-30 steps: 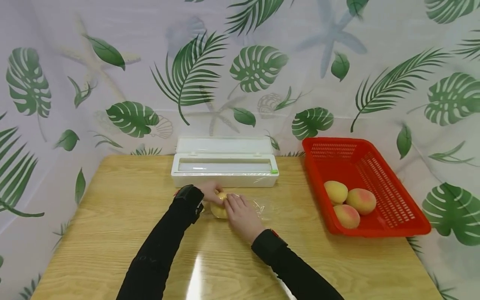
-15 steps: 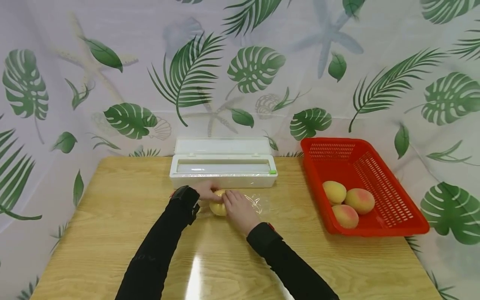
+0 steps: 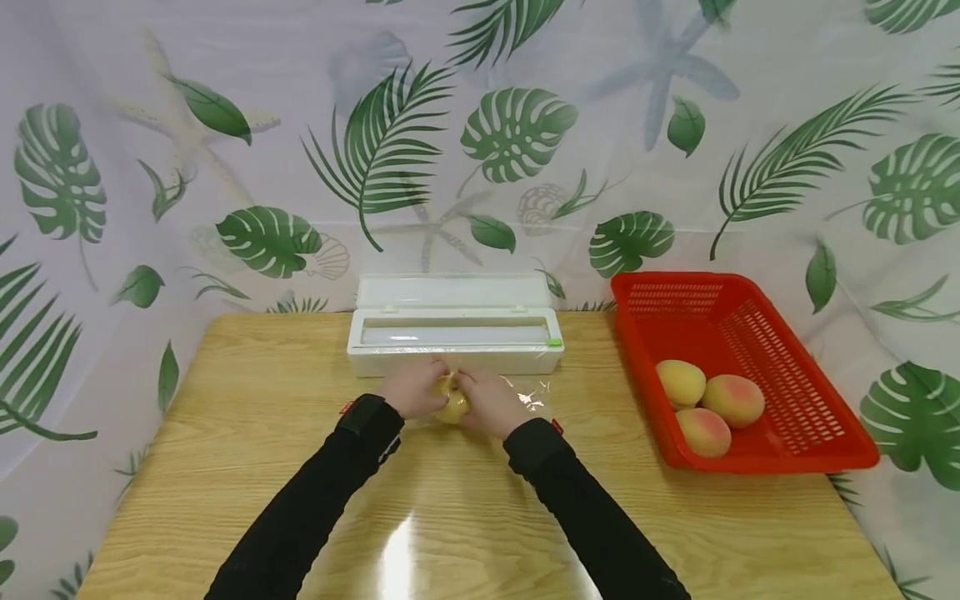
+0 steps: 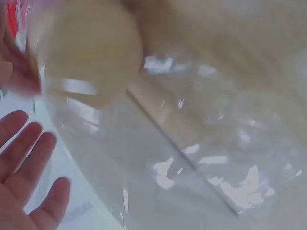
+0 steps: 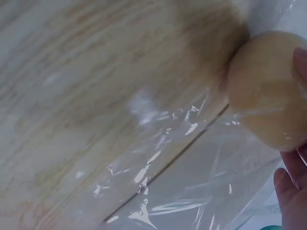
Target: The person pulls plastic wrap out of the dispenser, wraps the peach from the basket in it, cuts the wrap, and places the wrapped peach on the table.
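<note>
Between the two hands is a yellow peach [image 3: 453, 408], close to the front of a white cling film dispenser [image 3: 453, 360]. Clear film [image 4: 230, 167] spreads around the peach and over the table in both wrist views. My left hand [image 3: 415, 388] holds the peach's left side, thumb toward its front. In the left wrist view several left fingers [image 4: 29, 153] are spread beside the film, below the peach. From the right, my right hand [image 3: 493, 402] grips the fruit; in the right wrist view its thumb lies on the peach and its other fingers are under it.
The dispenser's lid [image 3: 453, 292] stands raised against the leaf-patterned backdrop [image 3: 420, 125], and a green slider [image 3: 555, 342] sits at its right end. A red plastic basket [image 3: 806, 400] on the right holds three peaches [image 3: 733, 400]. The wooden table [image 3: 262, 467] lies beneath.
The right hand has gone from lying with straight fingers along the peach to gripping its right side. The left hand has come round its left side. The head view has shifted slightly.
</note>
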